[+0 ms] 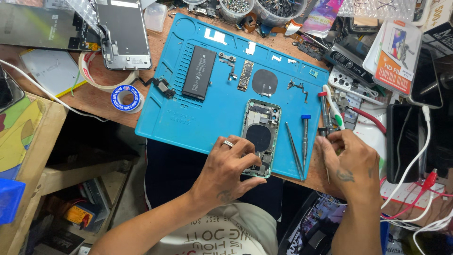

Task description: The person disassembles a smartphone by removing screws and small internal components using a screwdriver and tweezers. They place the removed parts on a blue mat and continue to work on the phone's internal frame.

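Your left hand [231,165] pins the phone shell [260,137] flat at the mat's [165,118] near edge so it stays put; your right hand [349,158], off the mat's right edge, pinches a tool [324,137] there.

Matt blue rubbery mat [212,118], metal phone frame [261,137], glossy black battery [199,72].

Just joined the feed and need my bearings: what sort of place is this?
Most likely a phone repair bench. An opened phone housing lies on a blue repair mat with a removed battery and small parts laid out, screwdrivers beside it, and jars of screws at the back.
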